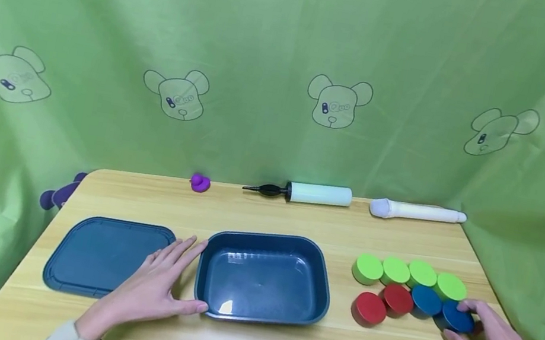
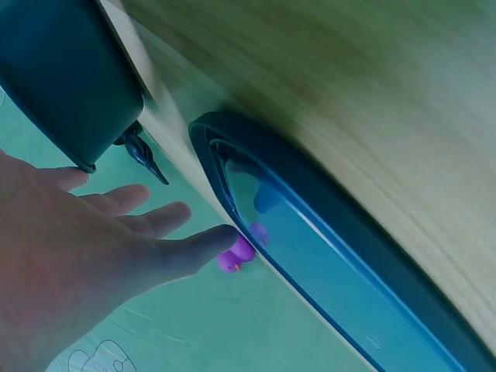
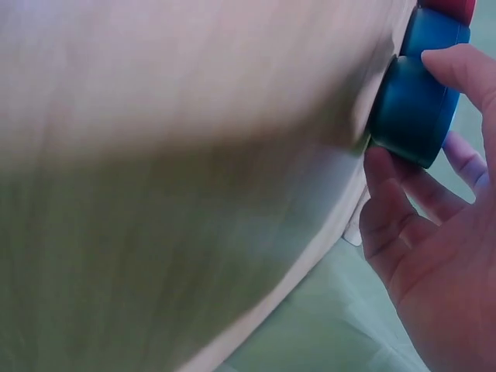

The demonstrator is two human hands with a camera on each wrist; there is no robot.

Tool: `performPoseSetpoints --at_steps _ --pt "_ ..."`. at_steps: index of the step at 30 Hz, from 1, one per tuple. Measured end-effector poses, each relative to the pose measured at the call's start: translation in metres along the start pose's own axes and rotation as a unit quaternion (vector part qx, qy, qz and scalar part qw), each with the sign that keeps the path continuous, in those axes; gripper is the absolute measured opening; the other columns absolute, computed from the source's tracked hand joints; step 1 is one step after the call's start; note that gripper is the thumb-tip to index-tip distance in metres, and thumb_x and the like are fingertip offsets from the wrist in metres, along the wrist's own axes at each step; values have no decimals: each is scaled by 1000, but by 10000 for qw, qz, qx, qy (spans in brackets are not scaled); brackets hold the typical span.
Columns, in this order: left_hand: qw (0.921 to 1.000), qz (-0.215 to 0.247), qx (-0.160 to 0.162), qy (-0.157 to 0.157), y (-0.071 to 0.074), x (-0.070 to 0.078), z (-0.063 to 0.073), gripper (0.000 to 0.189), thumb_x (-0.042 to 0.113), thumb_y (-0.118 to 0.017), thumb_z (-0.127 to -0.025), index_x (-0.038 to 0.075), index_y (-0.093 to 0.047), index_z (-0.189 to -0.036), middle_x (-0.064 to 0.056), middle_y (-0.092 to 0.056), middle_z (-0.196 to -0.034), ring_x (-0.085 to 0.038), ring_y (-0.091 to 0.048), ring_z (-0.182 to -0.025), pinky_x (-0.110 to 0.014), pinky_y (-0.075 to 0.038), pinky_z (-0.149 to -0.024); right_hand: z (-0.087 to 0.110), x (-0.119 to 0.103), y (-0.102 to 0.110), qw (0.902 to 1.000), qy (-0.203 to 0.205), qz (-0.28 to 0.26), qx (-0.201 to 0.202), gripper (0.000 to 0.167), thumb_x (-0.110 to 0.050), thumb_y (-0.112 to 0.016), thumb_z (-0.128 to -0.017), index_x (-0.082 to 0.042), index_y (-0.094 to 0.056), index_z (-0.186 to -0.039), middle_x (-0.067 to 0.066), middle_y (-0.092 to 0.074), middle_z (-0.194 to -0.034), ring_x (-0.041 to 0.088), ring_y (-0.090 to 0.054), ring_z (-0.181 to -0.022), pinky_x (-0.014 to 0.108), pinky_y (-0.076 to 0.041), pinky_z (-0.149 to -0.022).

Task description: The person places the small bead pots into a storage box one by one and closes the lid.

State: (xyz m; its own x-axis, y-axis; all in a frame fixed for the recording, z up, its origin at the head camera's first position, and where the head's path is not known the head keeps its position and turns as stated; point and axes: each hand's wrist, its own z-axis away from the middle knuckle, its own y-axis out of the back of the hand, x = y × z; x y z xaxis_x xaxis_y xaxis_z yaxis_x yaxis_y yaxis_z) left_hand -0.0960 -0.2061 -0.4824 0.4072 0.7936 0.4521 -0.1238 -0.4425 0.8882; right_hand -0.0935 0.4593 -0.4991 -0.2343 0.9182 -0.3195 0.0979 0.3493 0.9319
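Observation:
A dark blue rectangular tub (image 1: 255, 319) stands open-topped in the middle of the table. My left hand (image 1: 152, 288) rests at its left side, fingers fairly straight and thumb at the near left corner. In the left wrist view the tub (image 2: 70, 77) is above that hand (image 2: 85, 256). At the right, my right hand (image 1: 488, 338) has its thumb and fingers around a blue round block (image 1: 455, 316). The right wrist view shows this block (image 3: 415, 108) between the thumb and fingers of the hand (image 3: 442, 263). Another blue block (image 1: 426, 302) sits beside it.
Several green round blocks (image 1: 421, 274) and two red ones (image 1: 369, 309) adjoin the blue pair. A flat blue lid (image 1: 101, 255) lies left of the tub. Along the back edge are a purple duck (image 1: 200, 183), a hand pump (image 1: 319, 195) and a white microphone-shaped object (image 1: 422, 213).

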Motion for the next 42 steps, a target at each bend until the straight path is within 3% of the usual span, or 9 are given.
performPoseSetpoints --at_steps 3,10,19,24,28,35,42 --pt "9999 95 -34 -60 -1 0 0 112 85 -66 -90 28 -24 -177 -17 -29 -177 -51 -30 -157 -83 -25 -115 -2 0 -2 10000 -31 -12 38 57 -24 -98 -84 -8 -59 -121 21 -70 -111 22 -60 -85 26 -47 -61" --pt "9987 422 -270 1 -2 -1 3 106 81 -64 -95 31 -18 -177 -13 -29 -177 -42 -32 -159 -79 -20 -120 -2 -2 -5 9996 -116 -3 239 57 -19 -99 -81 -6 -60 -120 21 -71 -107 19 -60 -81 27 -47 -59" --pt "9982 503 -329 -17 -1 0 3 106 79 -63 -97 30 -14 -178 -7 -28 -178 -41 -30 -160 -75 -17 -123 1 -8 4 9982 -565 -78 157 65 -23 -97 -85 -1 -56 -130 30 -68 -115 37 -66 -88 39 -52 -63" --pt "9974 616 -368 -27 -2 -1 3 105 77 -63 -98 29 -13 -178 -3 -24 -180 -38 -28 -161 -74 -17 -124 3 -14 11 9976 -668 -102 179 68 -23 -95 -88 2 -53 -134 33 -66 -115 40 -65 -87 30 -47 -60" --pt "9968 685 -415 -40 -3 -2 3 105 76 -63 -99 30 -12 -178 -3 -23 -180 -38 -27 -161 -75 -16 -124 5 -19 15 9971 -633 -177 371 68 -23 -94 -89 3 -52 -135 32 -66 -113 35 -64 -84 24 -42 -56" --pt "9965 707 -430 -117 -3 -4 2 104 75 -63 -100 29 -12 -178 -5 -24 -179 -40 -28 -161 -75 -16 -123 9 -27 18 9949 -345 -451 829 64 -17 -94 -88 -1 -56 -137 29 -68 -113 1 -52 -70 25 -42 -52" --pt "9963 704 -480 -55 -3 -4 3 106 76 -63 -99 29 -10 -178 -5 -23 -179 -37 -27 -162 -73 -14 -125 3 -45 25 9935 -423 -603 866 64 -19 -92 -91 -6 -57 -144 21 -69 -108 6 -47 -62 27 -38 -50"
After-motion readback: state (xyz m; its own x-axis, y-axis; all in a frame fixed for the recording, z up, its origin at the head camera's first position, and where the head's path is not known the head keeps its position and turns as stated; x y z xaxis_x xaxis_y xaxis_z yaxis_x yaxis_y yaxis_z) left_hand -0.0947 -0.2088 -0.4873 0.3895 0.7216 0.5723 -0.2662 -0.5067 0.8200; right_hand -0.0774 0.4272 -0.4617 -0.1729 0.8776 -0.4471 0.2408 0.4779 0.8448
